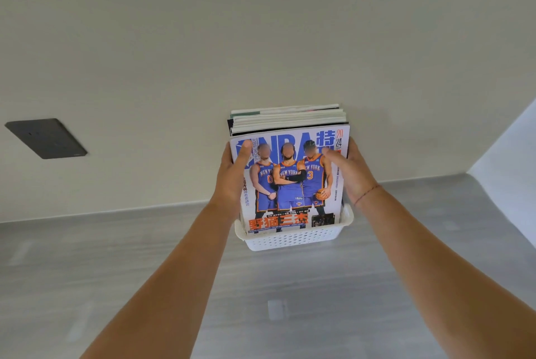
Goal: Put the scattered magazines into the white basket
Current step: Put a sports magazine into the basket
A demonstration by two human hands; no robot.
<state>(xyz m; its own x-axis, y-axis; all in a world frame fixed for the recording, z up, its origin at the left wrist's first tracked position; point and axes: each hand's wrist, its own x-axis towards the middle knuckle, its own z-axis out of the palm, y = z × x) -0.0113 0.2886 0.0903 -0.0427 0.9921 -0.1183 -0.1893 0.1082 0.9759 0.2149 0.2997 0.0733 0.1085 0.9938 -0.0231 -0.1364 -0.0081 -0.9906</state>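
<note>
Gripping the magazines (291, 179) — both hands (232, 176) flank them.

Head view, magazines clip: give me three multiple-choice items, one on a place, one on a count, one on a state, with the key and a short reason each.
1. Where does the stack of magazines stand?
A. In the white basket
B. Flat on the floor
C. On a shelf

2. How many players are on the front cover?
A. Two
B. Three
C. Five

3. What are the hands doing?
A. Both resting on the floor
B. Only one touches the stack
C. Left hand and right hand hold the stack's sides

Key: A, the stack's lower edge sits inside the basket; B, three blue jerseys show; C, each grip flanks the stack.
</note>
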